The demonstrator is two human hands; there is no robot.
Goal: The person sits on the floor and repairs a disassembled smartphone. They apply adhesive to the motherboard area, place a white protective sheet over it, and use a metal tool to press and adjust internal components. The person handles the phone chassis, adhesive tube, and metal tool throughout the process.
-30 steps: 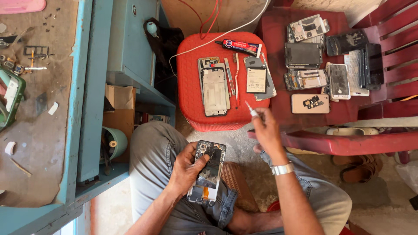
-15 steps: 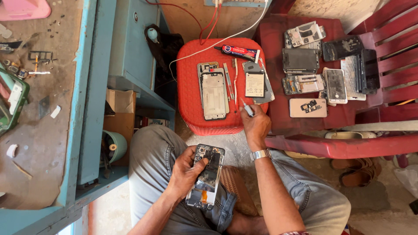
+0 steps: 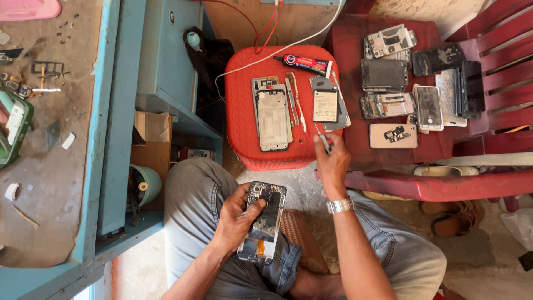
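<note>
Left hand (image 3: 236, 219) gripping opened phone (image 3: 262, 222), right hand (image 3: 332, 161) pinching tweezers (image 3: 322, 139) over red stool (image 3: 244, 122) bearing phone parts

your arms are bare from the elbows down, no sleeves showing. on the wrist of your right hand (image 3: 332, 161) sits a silver metal watch (image 3: 340, 206) with a linked band, its shiny strap catching the light. your left hand (image 3: 236, 214) wears nothing, no ring or band. you have grey-blue denim jeans (image 3: 191, 205) on, faded at the knees, with a seam running down each leg and a rolled cuff near the ankle.
</note>
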